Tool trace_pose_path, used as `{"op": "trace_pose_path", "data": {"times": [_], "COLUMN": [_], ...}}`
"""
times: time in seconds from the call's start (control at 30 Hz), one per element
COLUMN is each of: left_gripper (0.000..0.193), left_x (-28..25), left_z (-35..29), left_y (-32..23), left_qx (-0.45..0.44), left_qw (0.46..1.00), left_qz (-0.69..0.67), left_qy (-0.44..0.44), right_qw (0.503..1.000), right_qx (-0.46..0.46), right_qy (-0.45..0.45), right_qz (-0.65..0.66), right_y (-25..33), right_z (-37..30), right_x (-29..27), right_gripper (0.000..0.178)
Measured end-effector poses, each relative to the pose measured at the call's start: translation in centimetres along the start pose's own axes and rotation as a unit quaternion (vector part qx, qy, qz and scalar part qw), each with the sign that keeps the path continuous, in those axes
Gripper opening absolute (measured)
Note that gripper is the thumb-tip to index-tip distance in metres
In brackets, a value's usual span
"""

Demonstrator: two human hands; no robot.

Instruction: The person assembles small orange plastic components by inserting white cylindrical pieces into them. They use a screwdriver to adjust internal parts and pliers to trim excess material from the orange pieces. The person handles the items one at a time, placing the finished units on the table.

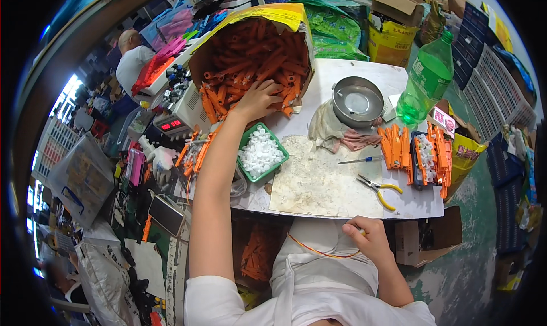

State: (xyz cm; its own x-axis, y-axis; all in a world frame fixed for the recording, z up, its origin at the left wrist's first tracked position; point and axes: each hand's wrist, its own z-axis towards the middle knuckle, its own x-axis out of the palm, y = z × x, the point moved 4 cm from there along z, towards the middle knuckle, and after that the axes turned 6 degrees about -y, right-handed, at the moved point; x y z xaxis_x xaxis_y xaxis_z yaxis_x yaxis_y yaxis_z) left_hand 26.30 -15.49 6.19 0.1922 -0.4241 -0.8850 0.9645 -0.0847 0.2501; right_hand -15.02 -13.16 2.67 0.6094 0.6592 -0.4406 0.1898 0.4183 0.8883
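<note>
At the worktop's (pixel 333 68) far left, orange parts (pixel 256 58) are lying, axes mixed, under my nearer left grip (pixel 260 102); cannot tell whether it is clamping any. Near right, my right grip (pixel 369 238) is clamping a wire (pixel 320 253).

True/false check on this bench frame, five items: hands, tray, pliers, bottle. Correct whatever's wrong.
1. The left hand is among the orange parts in the open sack. True.
2. The right hand grips the yellow-handled pliers. False: the right hand holds a thin wire over the lap; the pliers lie on the table.
3. The green tray holds small white pieces. True.
4. The green bottle stands left of the metal bowl. False: it stands to the right of the bowl.
5. The pliers' jaws are open. True.
</note>
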Motion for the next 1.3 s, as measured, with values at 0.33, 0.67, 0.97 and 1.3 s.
{"op": "trace_pose_path", "data": {"times": [0.33,0.67,0.97,1.3], "left_gripper": [0.030,0.029,0.012,0.012], "left_x": [1.0,-5.0,-13.7,-13.2], "left_z": [0.6,-1.2,-1.4,-0.8], "left_y": [-0.1,-4.1,-19.6,-21.3], "left_qx": [-0.009,0.111,0.299,0.312], "left_qw": [1.000,0.989,0.922,0.908], "left_qz": [-0.001,-0.009,0.153,0.164], "left_qy": [0.023,-0.092,-0.191,-0.227], "right_qw": [1.000,0.998,0.949,0.924], "right_qx": [0.002,0.021,-0.230,-0.254], "right_qy": [0.017,-0.065,-0.183,-0.213], "right_qz": [0.012,0.007,-0.116,-0.190], "right_y": [0.5,-0.7,4.6,4.0], "right_z": [0.1,1.0,5.8,5.2], "right_x": [1.0,-1.0,0.0,0.1], "right_gripper": [0.030,0.028,0.033,0.030]}}
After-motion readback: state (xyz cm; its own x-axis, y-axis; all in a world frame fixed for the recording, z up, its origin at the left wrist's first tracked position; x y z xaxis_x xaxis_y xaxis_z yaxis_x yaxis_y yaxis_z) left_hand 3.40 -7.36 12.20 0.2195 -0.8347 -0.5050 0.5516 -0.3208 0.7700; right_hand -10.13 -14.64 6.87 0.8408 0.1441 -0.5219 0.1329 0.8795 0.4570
